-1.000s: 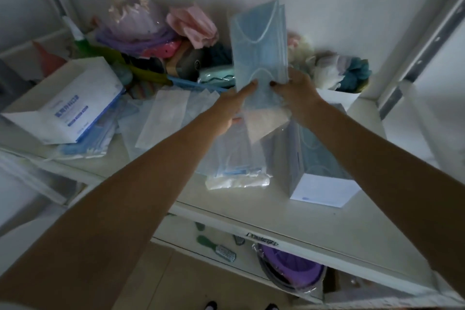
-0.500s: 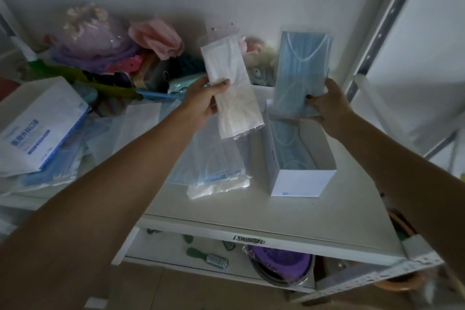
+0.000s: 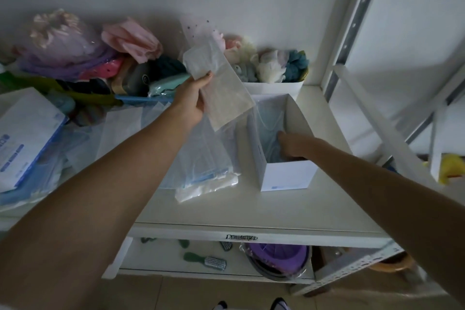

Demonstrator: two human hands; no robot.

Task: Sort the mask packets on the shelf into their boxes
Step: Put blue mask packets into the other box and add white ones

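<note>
My left hand point(image 3: 192, 98) holds a clear packet of white masks point(image 3: 221, 85) up above the shelf point(image 3: 226, 211), left of the open white box point(image 3: 284, 173). My right hand point(image 3: 292, 145) reaches down inside that box and rests on the blue mask packets point(image 3: 268, 121) stacked in it; its fingers are partly hidden by the box wall. A pile of loose mask packets point(image 3: 203, 163) lies on the shelf just left of the box. A second white mask box point(image 3: 24, 133) lies flat at the far left on more blue packets.
Hair caps, plush toys and a white bin point(image 3: 274, 88) crowd the back of the shelf. A metal upright point(image 3: 352, 25) stands on the right. Below are a hairbrush point(image 3: 208, 262) and a purple item in a bowl point(image 3: 276, 257).
My right hand has lowered the blue packet from above the box down into it. My left hand still holds the white packet, raised slightly.
</note>
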